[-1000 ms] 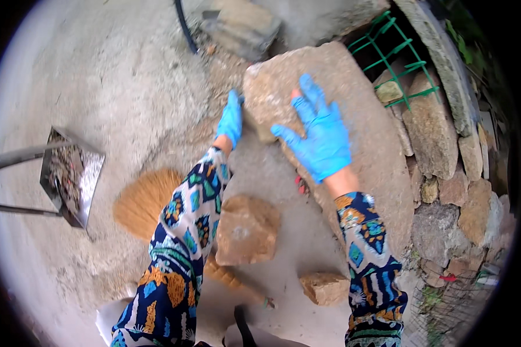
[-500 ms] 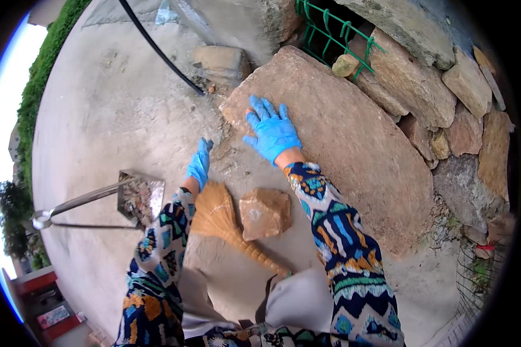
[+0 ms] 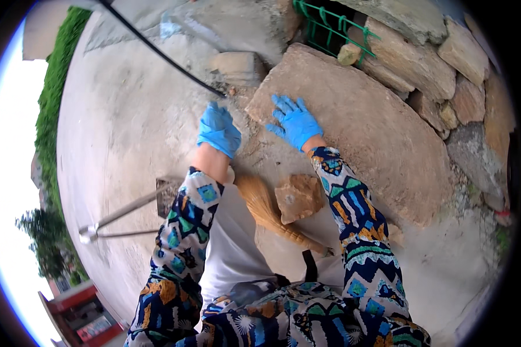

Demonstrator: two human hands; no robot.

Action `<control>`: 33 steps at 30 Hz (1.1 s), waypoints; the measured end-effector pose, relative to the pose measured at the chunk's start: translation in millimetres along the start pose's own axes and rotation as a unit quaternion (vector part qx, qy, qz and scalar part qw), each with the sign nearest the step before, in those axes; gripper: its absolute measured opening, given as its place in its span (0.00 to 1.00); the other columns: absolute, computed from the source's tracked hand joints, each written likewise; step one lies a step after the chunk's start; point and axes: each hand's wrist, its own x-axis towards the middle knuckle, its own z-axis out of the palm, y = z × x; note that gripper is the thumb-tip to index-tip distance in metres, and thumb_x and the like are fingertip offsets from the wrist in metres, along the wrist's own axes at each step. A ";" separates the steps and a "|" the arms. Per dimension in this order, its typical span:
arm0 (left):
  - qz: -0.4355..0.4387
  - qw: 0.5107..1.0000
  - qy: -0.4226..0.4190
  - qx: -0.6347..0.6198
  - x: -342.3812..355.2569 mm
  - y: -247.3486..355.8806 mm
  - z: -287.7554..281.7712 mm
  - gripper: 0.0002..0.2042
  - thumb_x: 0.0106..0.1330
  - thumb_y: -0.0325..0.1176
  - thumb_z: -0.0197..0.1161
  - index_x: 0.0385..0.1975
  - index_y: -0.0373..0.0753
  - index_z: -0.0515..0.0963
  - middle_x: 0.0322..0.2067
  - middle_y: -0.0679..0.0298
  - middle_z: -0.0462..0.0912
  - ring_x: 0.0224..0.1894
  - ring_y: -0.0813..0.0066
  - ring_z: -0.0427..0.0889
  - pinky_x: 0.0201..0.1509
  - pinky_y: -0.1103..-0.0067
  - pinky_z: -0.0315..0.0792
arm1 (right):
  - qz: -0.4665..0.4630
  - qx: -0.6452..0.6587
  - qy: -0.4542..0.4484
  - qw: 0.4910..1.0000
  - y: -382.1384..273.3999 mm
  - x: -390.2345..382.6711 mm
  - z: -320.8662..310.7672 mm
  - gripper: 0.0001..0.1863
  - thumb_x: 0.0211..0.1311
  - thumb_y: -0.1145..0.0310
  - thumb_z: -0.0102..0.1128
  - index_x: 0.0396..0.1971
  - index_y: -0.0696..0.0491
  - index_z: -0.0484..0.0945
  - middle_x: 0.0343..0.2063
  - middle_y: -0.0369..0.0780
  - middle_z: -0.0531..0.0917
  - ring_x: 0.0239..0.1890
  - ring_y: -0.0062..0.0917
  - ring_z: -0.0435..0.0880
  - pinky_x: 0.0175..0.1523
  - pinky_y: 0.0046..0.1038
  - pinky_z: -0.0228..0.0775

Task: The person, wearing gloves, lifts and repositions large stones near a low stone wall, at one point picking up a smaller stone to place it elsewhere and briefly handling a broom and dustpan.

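Note:
My right hand [image 3: 298,122], in a blue glove, lies with spread fingers on the broad brown stone slab [image 3: 364,133], near its left end. To the left of the slab is my left hand [image 3: 219,130], also gloved in blue, its back toward me. Its fingers are foreshortened and largely hidden, and I see nothing in it. Just beyond it ends a black hose [image 3: 168,61]. Between my forearms lie a straw hand broom [image 3: 272,211] and a chunky tan stone [image 3: 299,198], both apart from my hands.
A metal dustpan [image 3: 165,199] with a long handle [image 3: 127,207] stands left of my left forearm, partly covered by it. At upper right rises a rough stone wall [image 3: 417,58] with a green wire grate [image 3: 333,26]. A squared stone block [image 3: 237,68] sits beyond the slab's left end.
My left hand has lifted forward and right, turning its back toward me. My right hand still rests on the slab. The view has shifted left, and my left leg now shows.

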 end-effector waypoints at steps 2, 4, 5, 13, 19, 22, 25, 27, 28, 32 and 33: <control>-0.103 0.991 0.085 -0.028 16.7 -22.2 7.7 0.17 0.57 0.51 0.41 0.20 0.43 0.65 0.11 0.72 0.59 0.17 0.74 0.58 0.29 0.71 0.57 | 0.003 0.131 0.099 0.986 -13.5 -22.9 6.2 0.16 0.49 0.59 0.48 0.35 0.53 0.72 0.46 0.41 0.68 0.49 0.33 0.65 0.52 0.33 0.56; -0.016 0.976 0.212 0.053 16.4 -2.4 -24.0 0.17 0.57 0.50 0.41 0.28 0.43 0.69 0.30 0.67 0.72 0.37 0.70 0.67 0.47 0.71 0.56 | 0.096 0.141 -0.095 0.981 -120.9 -16.3 56.7 0.12 0.46 0.68 0.50 0.32 0.54 0.72 0.33 0.42 0.74 0.35 0.34 0.73 0.37 0.33 0.67; -0.066 0.987 0.149 0.002 25.1 -31.4 5.7 0.17 0.56 0.49 0.41 0.30 0.43 0.70 0.31 0.66 0.72 0.39 0.68 0.67 0.48 0.70 0.56 | 0.103 0.252 0.063 0.960 -109.6 -60.2 55.2 0.12 0.44 0.69 0.52 0.31 0.54 0.72 0.29 0.43 0.76 0.32 0.34 0.74 0.36 0.32 0.67; 0.102 0.959 -0.156 0.214 111.0 -105.4 -68.2 0.20 0.58 0.46 0.36 0.41 0.42 0.68 0.38 0.63 0.73 0.41 0.57 0.68 0.46 0.64 0.60 | 0.268 0.004 0.069 0.961 -101.8 2.2 149.3 0.13 0.54 0.63 0.42 0.37 0.52 0.70 0.35 0.38 0.75 0.38 0.31 0.73 0.45 0.32 0.62; -0.268 0.949 -0.165 0.002 98.8 -75.4 -11.0 0.23 0.57 0.49 0.39 0.48 0.41 0.64 0.49 0.59 0.65 0.52 0.58 0.62 0.53 0.61 0.58 | 0.352 0.105 0.110 0.924 -102.0 20.2 188.4 0.15 0.55 0.62 0.41 0.39 0.52 0.69 0.38 0.39 0.73 0.40 0.32 0.71 0.46 0.32 0.60; -0.301 0.933 -0.192 0.036 101.9 -60.0 -7.0 0.24 0.57 0.50 0.39 0.49 0.42 0.63 0.50 0.59 0.64 0.53 0.58 0.61 0.53 0.61 0.57 | 0.382 0.123 0.146 0.904 -97.9 47.1 196.9 0.15 0.55 0.61 0.41 0.40 0.52 0.68 0.39 0.39 0.73 0.42 0.32 0.70 0.47 0.33 0.59; -0.304 0.931 -0.194 0.062 106.3 -63.8 -8.5 0.24 0.57 0.50 0.39 0.49 0.42 0.62 0.51 0.59 0.63 0.53 0.58 0.60 0.53 0.61 0.57 | 0.417 0.129 0.162 0.885 -95.5 52.5 207.6 0.16 0.55 0.60 0.41 0.40 0.52 0.68 0.40 0.40 0.72 0.43 0.32 0.69 0.48 0.33 0.58; -0.303 0.932 -0.190 0.057 111.7 -65.2 -12.7 0.24 0.57 0.50 0.39 0.49 0.42 0.62 0.51 0.59 0.63 0.53 0.58 0.60 0.53 0.61 0.57 | 0.437 0.128 0.165 0.875 -92.9 55.6 216.7 0.17 0.55 0.60 0.41 0.41 0.52 0.67 0.41 0.40 0.71 0.43 0.33 0.68 0.49 0.33 0.58; -0.299 0.933 -0.190 0.061 113.0 -64.0 -11.6 0.25 0.57 0.50 0.39 0.50 0.42 0.62 0.51 0.59 0.63 0.53 0.58 0.60 0.53 0.61 0.56 | 0.446 0.130 0.172 0.869 -94.1 60.7 218.7 0.17 0.55 0.60 0.41 0.41 0.52 0.67 0.41 0.40 0.71 0.44 0.33 0.68 0.49 0.33 0.57; -0.282 0.939 -0.184 0.070 112.0 -67.9 -3.3 0.25 0.57 0.51 0.39 0.50 0.42 0.61 0.51 0.59 0.62 0.53 0.58 0.60 0.54 0.61 0.56 | 0.488 0.127 0.192 0.842 -90.2 65.8 228.7 0.18 0.55 0.59 0.40 0.42 0.52 0.66 0.43 0.40 0.69 0.45 0.33 0.67 0.50 0.34 0.56; -0.269 0.945 -0.173 0.072 121.8 -62.8 -9.7 0.25 0.57 0.51 0.39 0.50 0.42 0.61 0.51 0.59 0.62 0.53 0.58 0.60 0.54 0.61 0.56 | 0.493 0.138 0.203 0.835 -93.3 79.0 236.9 0.18 0.55 0.59 0.40 0.43 0.53 0.66 0.43 0.40 0.69 0.45 0.33 0.67 0.50 0.34 0.56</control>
